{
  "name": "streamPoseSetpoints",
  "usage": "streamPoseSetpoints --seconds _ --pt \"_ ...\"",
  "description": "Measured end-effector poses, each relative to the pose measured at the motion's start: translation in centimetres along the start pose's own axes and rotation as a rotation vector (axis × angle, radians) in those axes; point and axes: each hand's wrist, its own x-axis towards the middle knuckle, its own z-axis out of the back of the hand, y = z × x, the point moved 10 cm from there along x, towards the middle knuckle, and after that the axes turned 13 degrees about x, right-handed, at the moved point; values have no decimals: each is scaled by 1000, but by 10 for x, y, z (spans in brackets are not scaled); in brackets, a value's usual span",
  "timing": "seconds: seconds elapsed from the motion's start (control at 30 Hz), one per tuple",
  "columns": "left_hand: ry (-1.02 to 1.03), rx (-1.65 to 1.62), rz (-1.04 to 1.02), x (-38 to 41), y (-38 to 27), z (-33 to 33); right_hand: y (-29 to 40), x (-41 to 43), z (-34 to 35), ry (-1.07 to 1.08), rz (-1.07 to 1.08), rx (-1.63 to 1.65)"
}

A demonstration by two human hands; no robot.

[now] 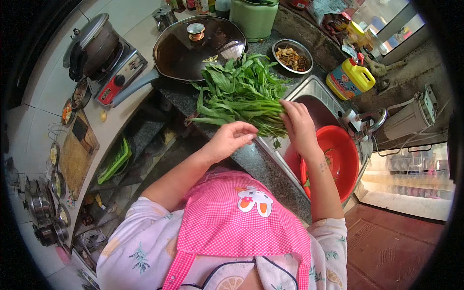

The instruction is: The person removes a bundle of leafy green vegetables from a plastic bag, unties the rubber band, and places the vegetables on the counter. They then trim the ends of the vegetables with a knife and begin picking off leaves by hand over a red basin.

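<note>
A large bunch of leafy green vegetables lies on the dark stone counter, with its stems reaching over the edge of the steel sink. My right hand has its fingers closed around the cut stem ends. At the near side of the bunch is my left hand, fingers curled and thumb apart, with nothing visible between them. Under my right forearm, a red plastic basin sits in the sink with a few bits of green leaf inside.
Behind the greens are a lidded wok, a green bucket and a metal bowl of food scraps. A yellow detergent jug and a faucet flank the sink. Leftward stand a pressure cooker on a stove and a cutting board.
</note>
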Motion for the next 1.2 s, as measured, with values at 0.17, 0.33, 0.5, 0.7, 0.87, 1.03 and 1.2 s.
streamPoseSetpoints --seconds 0.17,0.33,0.5,0.7,0.87,1.03,1.2 --pt "34 9 28 4 4 -5 -15 11 11 -155 -94 303" --pt "32 39 -2 15 10 -4 -6 27 18 -181 -76 407" --pt "-92 -76 102 22 25 4 11 41 26 -192 -50 411" --pt "-131 -360 167 32 39 9 4 46 52 -335 -76 532" --pt "-264 -548 178 31 41 18 -16 37 78 -474 -146 863" --pt "-250 -542 158 22 20 22 -29 33 86 -539 -196 959" --pt "-325 -511 116 14 9 33 -33 34 92 -606 -210 1099"
